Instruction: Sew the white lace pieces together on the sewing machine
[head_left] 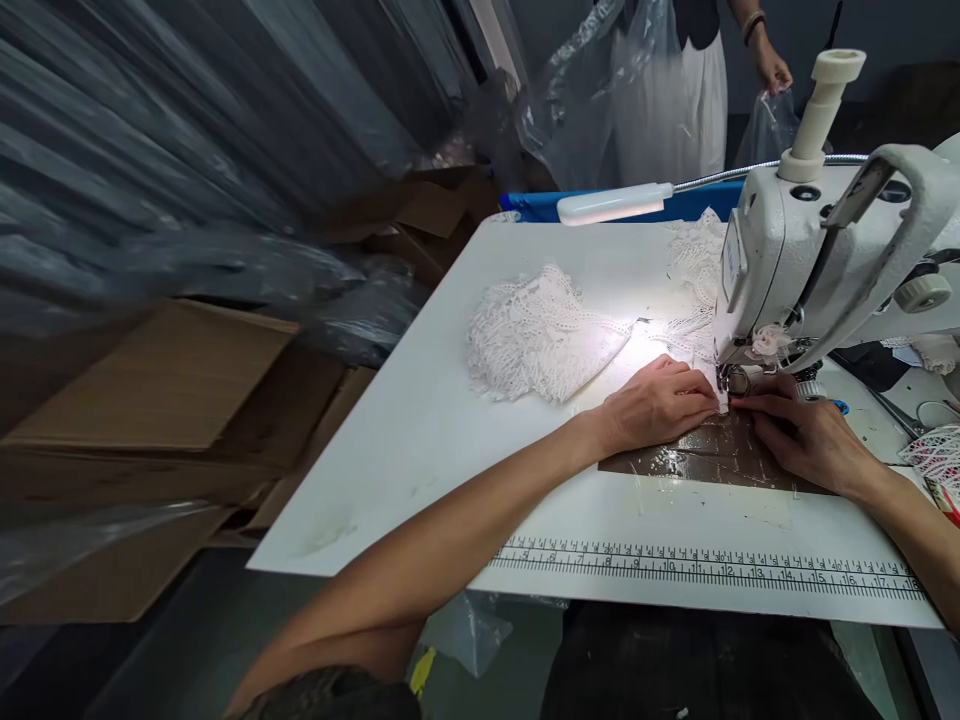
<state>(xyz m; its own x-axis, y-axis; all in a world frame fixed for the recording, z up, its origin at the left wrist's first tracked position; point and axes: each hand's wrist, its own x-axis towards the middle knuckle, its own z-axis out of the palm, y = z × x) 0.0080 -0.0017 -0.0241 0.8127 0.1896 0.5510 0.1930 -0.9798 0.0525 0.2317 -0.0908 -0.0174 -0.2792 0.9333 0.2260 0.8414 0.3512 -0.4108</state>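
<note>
Along the near edge of the white table [390,450], at lower right of the frame, note a printed ruler scale [705,568]. Just beyond, see a brown taped patch [697,462] beneath the fingers. Find the small white strip [723,404] right of centre, at the presser foot [724,380] of the sewing machine [765,250], between the fingertips of both hands: left hand [660,402] low on one side, fingers together; right hand [814,440] opposite, forefinger extended to the strip. Cannot tell whether pinching or merely pressing, with the left thumb hidden.

To guide well, keep the strip flat and square to the foot, steer lightly without tugging, and hold fingertips clear of the foot. Probably lace-edged, though too small and glare-lit to be sure. Needle tip likewise too fine to make out.

Farther up, left of the foot, see a lace heap [525,335]; leave slack against drag, with any join to the strip lost behind the left hand and in glare. At upper right, machine body cut off by the border. At middle left, blurred, a cardboard box [157,385]. At the top, a co-worker's hand [772,70] on clear plastic, body cropped.
</note>
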